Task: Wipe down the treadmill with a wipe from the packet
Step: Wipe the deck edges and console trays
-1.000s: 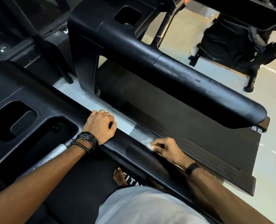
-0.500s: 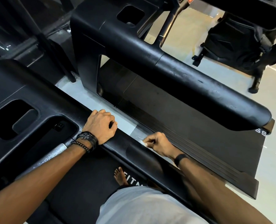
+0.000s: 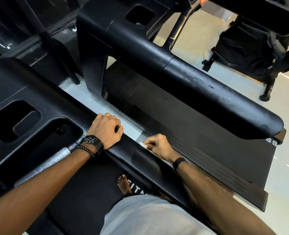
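Observation:
I stand on a black treadmill whose right handrail (image 3: 140, 158) runs diagonally across the middle. My left hand (image 3: 106, 131) grips the top of that handrail, fingers curled over its far side. My right hand (image 3: 159, 146) pinches a small white wipe (image 3: 142, 144) and presses it against the handrail's outer edge, just right of my left hand. Most of the wipe is hidden by my fingers. The packet is not in view.
The console (image 3: 21, 106) of my treadmill with its recessed trays lies at the left. A second black treadmill (image 3: 208, 97) stands parallel on the right, across a narrow strip of pale floor (image 3: 96, 102). Other gym equipment (image 3: 252, 48) stands at the top right.
My right hand with the wipe has slid along the handrail toward my left hand. My left hand has kept its grip in the same place.

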{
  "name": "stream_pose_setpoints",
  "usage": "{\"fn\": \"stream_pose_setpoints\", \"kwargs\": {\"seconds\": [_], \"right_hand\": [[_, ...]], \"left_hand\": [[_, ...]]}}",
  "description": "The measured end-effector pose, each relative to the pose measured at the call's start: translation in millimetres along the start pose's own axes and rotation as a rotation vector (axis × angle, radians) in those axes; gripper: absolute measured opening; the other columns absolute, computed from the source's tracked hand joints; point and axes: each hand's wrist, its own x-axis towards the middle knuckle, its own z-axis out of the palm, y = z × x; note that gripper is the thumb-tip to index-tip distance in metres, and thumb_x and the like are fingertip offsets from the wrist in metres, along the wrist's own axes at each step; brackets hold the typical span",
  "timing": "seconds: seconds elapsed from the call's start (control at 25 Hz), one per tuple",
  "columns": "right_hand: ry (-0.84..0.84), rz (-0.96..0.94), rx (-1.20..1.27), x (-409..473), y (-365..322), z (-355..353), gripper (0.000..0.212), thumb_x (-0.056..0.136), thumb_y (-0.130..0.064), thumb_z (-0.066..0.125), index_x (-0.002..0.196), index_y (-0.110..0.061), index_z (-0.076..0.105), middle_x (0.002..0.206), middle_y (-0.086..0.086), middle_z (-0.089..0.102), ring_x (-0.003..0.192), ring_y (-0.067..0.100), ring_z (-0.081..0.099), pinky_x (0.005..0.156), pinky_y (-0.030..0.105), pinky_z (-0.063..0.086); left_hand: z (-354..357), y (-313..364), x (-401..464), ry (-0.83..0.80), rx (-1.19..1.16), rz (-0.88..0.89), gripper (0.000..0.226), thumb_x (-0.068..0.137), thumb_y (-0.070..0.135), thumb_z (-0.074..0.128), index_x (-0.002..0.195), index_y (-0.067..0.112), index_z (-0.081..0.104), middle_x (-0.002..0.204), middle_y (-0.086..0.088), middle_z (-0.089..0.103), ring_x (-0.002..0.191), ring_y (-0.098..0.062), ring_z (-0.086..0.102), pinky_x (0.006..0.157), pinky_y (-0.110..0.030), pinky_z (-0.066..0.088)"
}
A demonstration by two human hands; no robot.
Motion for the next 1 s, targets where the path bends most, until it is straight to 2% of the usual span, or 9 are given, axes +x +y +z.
{"fn": "stream_pose_setpoints", "kwargs": {"seconds": [0.12,0.2,0.36,0.44,0.52,0.64,0.76,0.88,1.0], "right_hand": [[0.047,-0.040,0.094,3.9,-23.6,2.4,0.005,0.085,0.005,0.073,0.087,0.002,0.077,0.083,0.008,0.076,0.077,0.000,0.062,0.075,0.023,0.052],[0.031,-0.028,0.077,-13.4,-9.9,-8.7,0.003,0.085,-0.004,0.077,0.088,-0.002,0.078,0.084,-0.001,0.075,0.079,0.002,0.066,0.077,0.028,0.055],[-0.047,0.065,-0.016,-18.8,16.2,-13.6,0.009,0.084,0.009,0.071,0.077,0.003,0.073,0.076,0.020,0.070,0.072,0.010,0.060,0.074,0.044,0.055],[-0.026,0.024,-0.040,-1.4,-0.7,-2.5,0.010,0.083,0.011,0.067,0.075,0.006,0.070,0.070,0.018,0.066,0.071,0.004,0.054,0.071,0.033,0.052],[-0.002,-0.041,0.009,2.1,-26.8,1.6,0.009,0.086,0.006,0.070,0.085,0.000,0.076,0.077,-0.003,0.070,0.074,-0.004,0.060,0.077,0.019,0.051],[0.021,-0.112,0.042,-35.3,-37.8,-14.9,0.007,0.085,-0.007,0.078,0.092,-0.006,0.079,0.087,-0.014,0.072,0.085,-0.002,0.068,0.082,0.017,0.051],[0.000,-0.043,0.090,-63.9,-18.3,-34.2,0.009,0.082,-0.018,0.079,0.087,-0.010,0.080,0.082,-0.013,0.075,0.082,-0.001,0.069,0.080,0.020,0.051],[0.002,-0.037,0.013,-33.4,-23.3,-27.6,0.003,0.085,-0.003,0.077,0.086,-0.005,0.079,0.081,-0.003,0.074,0.074,-0.006,0.064,0.077,0.027,0.051],[0.004,-0.197,0.030,-27.8,-68.4,-5.4,0.006,0.085,0.000,0.076,0.089,-0.004,0.079,0.092,-0.004,0.069,0.080,-0.008,0.062,0.077,0.015,0.047]], "left_hand": [[-2.7,1.2,-0.7,-0.004,0.005,-0.004,0.039,0.085,0.042,0.039,0.077,0.018,0.070,0.082,0.005,0.066,0.088,-0.019,0.055,0.088,-0.036,0.036],[-2.8,3.1,-2.3,0.002,0.012,-0.001,0.039,0.088,0.041,0.041,0.080,0.017,0.070,0.083,0.005,0.066,0.089,-0.019,0.054,0.088,-0.036,0.035],[-2.7,2.7,-2.9,0.017,0.018,-0.011,0.027,0.094,0.035,0.053,0.082,0.018,0.070,0.085,0.006,0.065,0.089,-0.018,0.053,0.088,-0.035,0.035],[-2.6,4.3,-3.2,0.026,0.016,-0.002,0.026,0.094,0.034,0.054,0.081,0.018,0.070,0.085,0.006,0.066,0.089,-0.018,0.053,0.088,-0.035,0.035],[-3.9,4.9,-3.6,0.027,0.010,-0.002,0.026,0.093,0.034,0.054,0.081,0.018,0.071,0.086,0.006,0.066,0.090,-0.018,0.053,0.088,-0.035,0.035],[-5.4,7.3,-5.3,0.024,0.021,-0.001,0.027,0.095,0.034,0.053,0.085,0.017,0.072,0.090,0.005,0.067,0.093,-0.018,0.054,0.091,-0.036,0.036],[-5.3,7.9,-4.5,0.019,0.031,-0.008,0.029,0.096,0.034,0.051,0.086,0.017,0.071,0.090,0.004,0.066,0.098,-0.020,0.055,0.092,-0.035,0.035],[-4.9,5.7,-5.0,0.015,0.039,0.008,0.030,0.096,0.034,0.049,0.085,0.016,0.071,0.087,0.004,0.065,0.096,-0.020,0.054,0.090,-0.034,0.034],[-4.6,6.3,-6.2,0.009,0.025,0.045,0.036,0.093,0.036,0.043,0.084,0.017,0.072,0.086,0.005,0.066,0.094,-0.020,0.055,0.087,-0.033,0.033]]}}
